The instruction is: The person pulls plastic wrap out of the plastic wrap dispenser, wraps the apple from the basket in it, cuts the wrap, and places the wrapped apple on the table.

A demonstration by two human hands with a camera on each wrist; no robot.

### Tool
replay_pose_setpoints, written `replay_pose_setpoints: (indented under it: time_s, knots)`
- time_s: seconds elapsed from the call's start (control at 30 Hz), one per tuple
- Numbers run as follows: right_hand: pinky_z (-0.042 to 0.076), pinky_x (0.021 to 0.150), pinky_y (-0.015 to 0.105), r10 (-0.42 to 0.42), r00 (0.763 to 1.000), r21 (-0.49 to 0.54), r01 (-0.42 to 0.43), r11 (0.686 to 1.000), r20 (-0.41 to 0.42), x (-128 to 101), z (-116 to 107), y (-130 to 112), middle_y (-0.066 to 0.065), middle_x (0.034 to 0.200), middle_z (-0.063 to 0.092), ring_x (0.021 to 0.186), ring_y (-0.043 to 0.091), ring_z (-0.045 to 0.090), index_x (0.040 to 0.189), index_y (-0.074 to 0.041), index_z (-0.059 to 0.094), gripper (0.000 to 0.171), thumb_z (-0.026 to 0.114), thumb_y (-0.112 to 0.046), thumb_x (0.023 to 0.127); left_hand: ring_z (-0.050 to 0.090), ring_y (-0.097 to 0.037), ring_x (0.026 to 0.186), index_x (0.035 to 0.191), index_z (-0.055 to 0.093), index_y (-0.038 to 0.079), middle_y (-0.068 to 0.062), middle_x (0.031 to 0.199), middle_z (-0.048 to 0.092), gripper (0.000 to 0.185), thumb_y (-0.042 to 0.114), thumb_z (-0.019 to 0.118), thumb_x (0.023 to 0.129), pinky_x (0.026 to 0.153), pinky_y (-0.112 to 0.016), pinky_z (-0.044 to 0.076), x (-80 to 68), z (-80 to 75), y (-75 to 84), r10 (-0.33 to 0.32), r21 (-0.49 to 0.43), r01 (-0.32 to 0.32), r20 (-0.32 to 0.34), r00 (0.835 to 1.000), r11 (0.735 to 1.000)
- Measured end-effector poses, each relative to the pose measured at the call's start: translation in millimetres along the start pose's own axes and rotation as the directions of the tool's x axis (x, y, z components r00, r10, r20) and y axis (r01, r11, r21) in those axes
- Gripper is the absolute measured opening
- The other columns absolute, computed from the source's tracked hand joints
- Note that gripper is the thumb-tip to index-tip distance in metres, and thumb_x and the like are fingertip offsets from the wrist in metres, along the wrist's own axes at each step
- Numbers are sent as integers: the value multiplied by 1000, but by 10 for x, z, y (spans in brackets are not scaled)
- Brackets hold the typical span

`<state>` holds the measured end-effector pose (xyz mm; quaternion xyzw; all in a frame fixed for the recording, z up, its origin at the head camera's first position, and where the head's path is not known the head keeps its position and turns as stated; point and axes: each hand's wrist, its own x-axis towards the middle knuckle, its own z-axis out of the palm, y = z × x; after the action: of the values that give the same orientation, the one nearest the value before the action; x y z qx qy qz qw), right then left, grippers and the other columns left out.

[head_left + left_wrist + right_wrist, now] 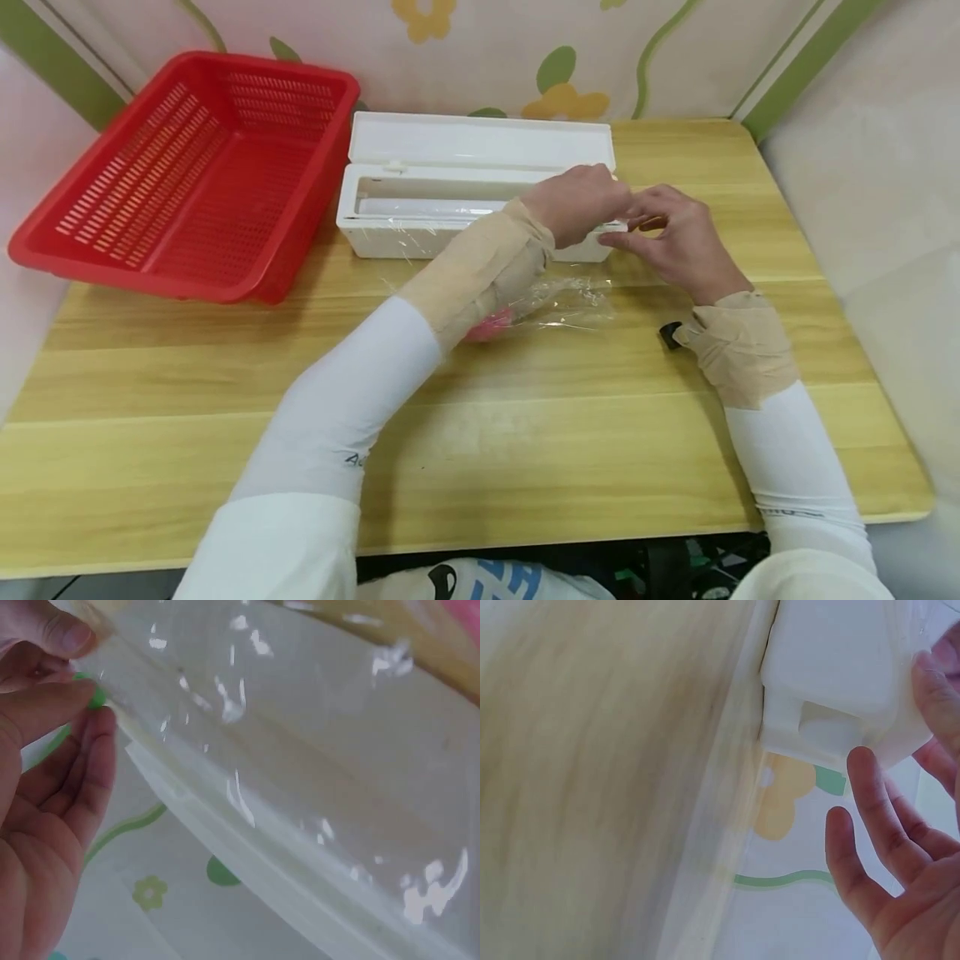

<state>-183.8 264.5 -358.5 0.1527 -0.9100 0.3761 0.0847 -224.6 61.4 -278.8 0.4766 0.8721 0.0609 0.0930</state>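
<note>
A white cling film dispenser (pixel 397 237) stands with its lid (pixel 480 142) raised and a roll (pixel 427 208) inside. Clear film (pixel 573 304) hangs over its front onto the table; in the left wrist view the film (pixel 300 750) stretches along the box edge. My left hand (pixel 581 204) reaches across to the right end, where thumb and finger pinch a small green slide cutter (pixel 96 696). My right hand (pixel 686 242) grips the box's right front corner between thumb and forefinger. Its other fingers (pixel 847 847) spread beside the box end (pixel 832 667).
A red plastic basket (pixel 258 279) sits left of the dispenser. Something pink (pixel 489 325) lies by the film, partly behind my left forearm. A small black object (pixel 670 335) shows at my right wrist. The patterned wall (pixel 480 58) rises directly behind the wooden table (pixel 525 467).
</note>
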Motion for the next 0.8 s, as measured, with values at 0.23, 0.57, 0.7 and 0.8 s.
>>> replay_pose_setpoints:
  time_s: [0.23,0.57,0.7,0.8]
  knots:
    - [53,83,9,-38,998,14,39,999,-41,8,-20,34,10,111,71,94,-3,62,116,-6,80,37,91,-6,81,34,-15,71,71,42,14,0,70,34,34,-14,41,89,67,-26,30,-414,-18,-339,-31,-133,26,-36,999,991]
    - [54,84,8,-78,996,-20,77,997,-44,-13,-39,106,-1,109,69,97,-3,62,120,-1,78,41,91,-4,81,37,-20,69,71,49,8,-4,65,42,29,-9,46,94,68,-31,34,-1261,17,-854,-32,-29,30,-90,995,999]
    - [54,84,7,-89,995,-22,89,996,-43,1,-24,101,1,110,69,98,-5,62,119,-1,78,40,91,-4,81,48,-24,72,78,61,3,-9,70,56,25,-8,53,99,71,-33,42,-1613,22,-1055,-61,15,63,-106,992,998]
    - [53,84,6,-91,995,-10,90,996,-41,9,-19,88,4,111,70,98,-5,62,118,-1,78,40,91,-3,80,53,-26,76,84,65,4,-11,75,61,19,-5,59,99,74,-35,46,-1835,9,-1147,-91,29,95,-105,990,995]
